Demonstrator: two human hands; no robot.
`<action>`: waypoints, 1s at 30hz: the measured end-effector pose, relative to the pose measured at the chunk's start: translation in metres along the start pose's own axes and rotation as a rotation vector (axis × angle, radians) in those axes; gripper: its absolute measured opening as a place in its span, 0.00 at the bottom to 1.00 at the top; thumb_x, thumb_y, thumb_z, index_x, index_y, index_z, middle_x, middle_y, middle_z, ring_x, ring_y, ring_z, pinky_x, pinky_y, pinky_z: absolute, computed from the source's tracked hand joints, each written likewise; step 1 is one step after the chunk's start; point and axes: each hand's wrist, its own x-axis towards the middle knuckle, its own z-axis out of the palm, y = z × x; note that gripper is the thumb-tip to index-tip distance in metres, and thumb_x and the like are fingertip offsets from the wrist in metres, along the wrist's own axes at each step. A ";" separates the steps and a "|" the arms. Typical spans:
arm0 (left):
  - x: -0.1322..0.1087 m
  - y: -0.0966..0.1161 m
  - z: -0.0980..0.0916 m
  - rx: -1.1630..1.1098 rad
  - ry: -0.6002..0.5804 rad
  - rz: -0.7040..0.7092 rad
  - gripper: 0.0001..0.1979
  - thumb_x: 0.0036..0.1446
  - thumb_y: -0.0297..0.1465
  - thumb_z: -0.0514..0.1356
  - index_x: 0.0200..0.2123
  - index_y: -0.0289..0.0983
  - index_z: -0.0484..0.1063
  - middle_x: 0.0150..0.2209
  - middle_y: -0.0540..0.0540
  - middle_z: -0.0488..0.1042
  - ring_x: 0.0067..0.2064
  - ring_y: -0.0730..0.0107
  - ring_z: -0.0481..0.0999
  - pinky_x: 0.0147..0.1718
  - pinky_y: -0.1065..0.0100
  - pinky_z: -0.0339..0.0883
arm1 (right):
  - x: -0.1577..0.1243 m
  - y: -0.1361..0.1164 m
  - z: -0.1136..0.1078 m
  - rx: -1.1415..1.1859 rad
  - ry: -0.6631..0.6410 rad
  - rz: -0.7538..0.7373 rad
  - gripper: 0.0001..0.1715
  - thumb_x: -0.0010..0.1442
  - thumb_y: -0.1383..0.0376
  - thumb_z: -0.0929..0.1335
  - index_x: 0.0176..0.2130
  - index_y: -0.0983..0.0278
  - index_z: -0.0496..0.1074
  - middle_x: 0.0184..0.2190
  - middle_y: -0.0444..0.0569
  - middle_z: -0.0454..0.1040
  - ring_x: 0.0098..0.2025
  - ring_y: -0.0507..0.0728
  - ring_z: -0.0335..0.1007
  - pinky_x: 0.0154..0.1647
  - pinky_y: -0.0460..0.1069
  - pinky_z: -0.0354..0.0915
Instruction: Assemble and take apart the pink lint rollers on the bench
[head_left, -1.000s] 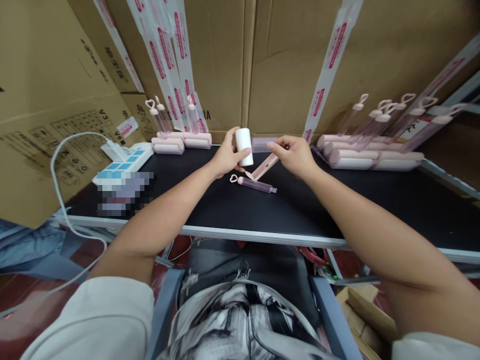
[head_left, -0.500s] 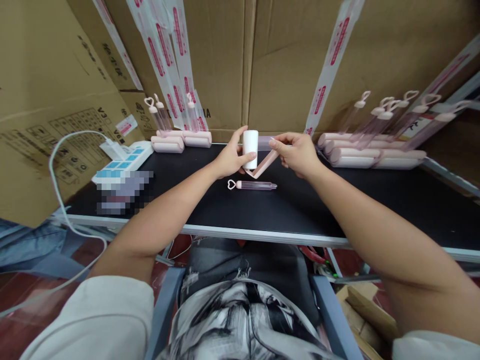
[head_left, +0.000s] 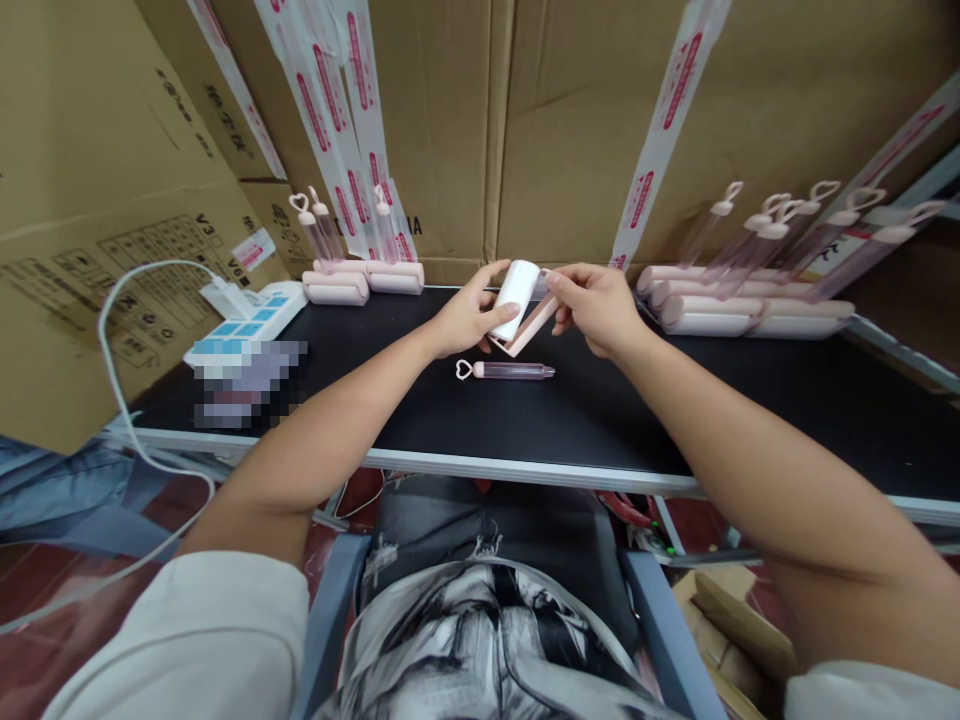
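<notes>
Just below frame centre, one clear handle (head_left: 506,370) with a heart end is lying on the black table (head_left: 450,420), long axis left to right, heart pointing left. Above it, the left hand (head_left: 469,315) is closing thumb and fingers around a white roll (head_left: 516,297), tilting its top to the upper right. The right hand (head_left: 596,310) is pinching a pink frame (head_left: 529,330), slanting alongside the roll. Finished rollers are leaning against the boxes: three (head_left: 352,275) upper left, several (head_left: 750,300) right, overlapping beyond counting. A power strip (head_left: 251,320) is sitting at left.
</notes>
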 end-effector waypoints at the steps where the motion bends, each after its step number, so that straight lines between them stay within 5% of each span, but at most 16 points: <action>1: 0.000 0.001 0.000 -0.005 -0.010 -0.001 0.57 0.59 0.57 0.73 0.80 0.44 0.48 0.40 0.44 0.80 0.32 0.63 0.82 0.25 0.69 0.73 | 0.000 0.000 0.000 0.003 0.004 0.008 0.24 0.58 0.48 0.84 0.34 0.63 0.79 0.19 0.40 0.70 0.17 0.49 0.63 0.13 0.45 0.70; 9: 0.000 0.007 -0.002 -0.015 -0.036 0.012 0.58 0.57 0.59 0.73 0.80 0.41 0.54 0.36 0.45 0.79 0.28 0.67 0.78 0.21 0.71 0.68 | 0.000 0.004 0.003 0.048 0.008 0.032 0.20 0.60 0.51 0.82 0.40 0.62 0.83 0.19 0.38 0.69 0.17 0.49 0.63 0.14 0.45 0.71; 15: 0.000 0.008 -0.004 0.014 -0.054 0.037 0.56 0.59 0.59 0.71 0.81 0.41 0.55 0.34 0.47 0.77 0.26 0.69 0.75 0.20 0.71 0.67 | 0.001 0.015 0.003 -0.031 -0.028 -0.077 0.28 0.63 0.41 0.79 0.45 0.61 0.85 0.20 0.40 0.69 0.18 0.52 0.65 0.15 0.48 0.72; 20: -0.003 0.006 -0.006 0.125 -0.095 0.066 0.57 0.61 0.50 0.71 0.83 0.44 0.45 0.41 0.44 0.79 0.31 0.66 0.79 0.22 0.72 0.70 | 0.003 0.025 -0.005 -0.301 -0.061 -0.364 0.34 0.70 0.37 0.71 0.56 0.59 0.84 0.41 0.53 0.82 0.21 0.53 0.71 0.19 0.51 0.72; 22: -0.004 0.006 -0.007 0.180 -0.106 0.085 0.58 0.60 0.45 0.71 0.83 0.47 0.42 0.43 0.44 0.79 0.31 0.66 0.80 0.23 0.71 0.71 | 0.003 0.025 -0.009 -0.455 -0.088 -0.492 0.35 0.75 0.38 0.66 0.60 0.58 0.83 0.51 0.58 0.83 0.26 0.55 0.76 0.26 0.54 0.77; 26: -0.005 0.012 -0.007 0.202 -0.123 0.123 0.53 0.58 0.38 0.69 0.81 0.48 0.47 0.47 0.43 0.80 0.31 0.68 0.79 0.25 0.72 0.72 | 0.003 0.021 -0.010 -0.692 -0.051 -0.712 0.38 0.80 0.42 0.57 0.58 0.62 0.83 0.51 0.62 0.85 0.48 0.67 0.84 0.53 0.63 0.79; 30: -0.006 0.018 -0.005 0.178 -0.140 0.110 0.50 0.57 0.38 0.70 0.77 0.48 0.50 0.50 0.42 0.79 0.30 0.69 0.79 0.23 0.72 0.71 | 0.000 0.016 -0.003 -0.705 -0.008 -0.742 0.38 0.81 0.42 0.55 0.56 0.62 0.82 0.52 0.62 0.86 0.54 0.68 0.84 0.58 0.63 0.77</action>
